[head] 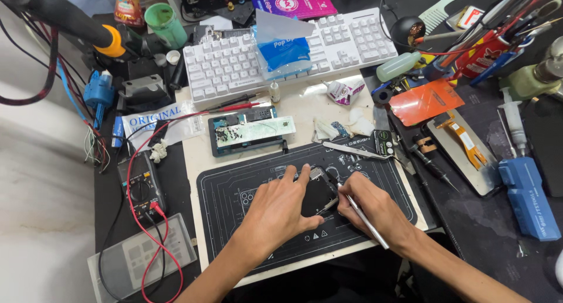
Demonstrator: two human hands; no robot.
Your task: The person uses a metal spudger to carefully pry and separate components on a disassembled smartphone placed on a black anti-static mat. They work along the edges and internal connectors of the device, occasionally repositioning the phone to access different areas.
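Black and flat, the small phone body with a metal frame (319, 193) lies on the dark printed work mat (234, 197) near the front of the surface; it looks light, stiff and probably fragile, best held by its edges. Left hand (278, 212) pins it, fingers spread over its left side. Right hand (375, 212) has its fingers closed around thin silver tweezers (360, 218), tip at the frame's right edge. Beyond lie a blue opened phone (249, 133) and a white keyboard (287, 54)

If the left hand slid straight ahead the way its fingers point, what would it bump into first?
Probably the opened phone lying just beyond the black mat; the left hand points up the desk toward it, though the exact line is uncertain.
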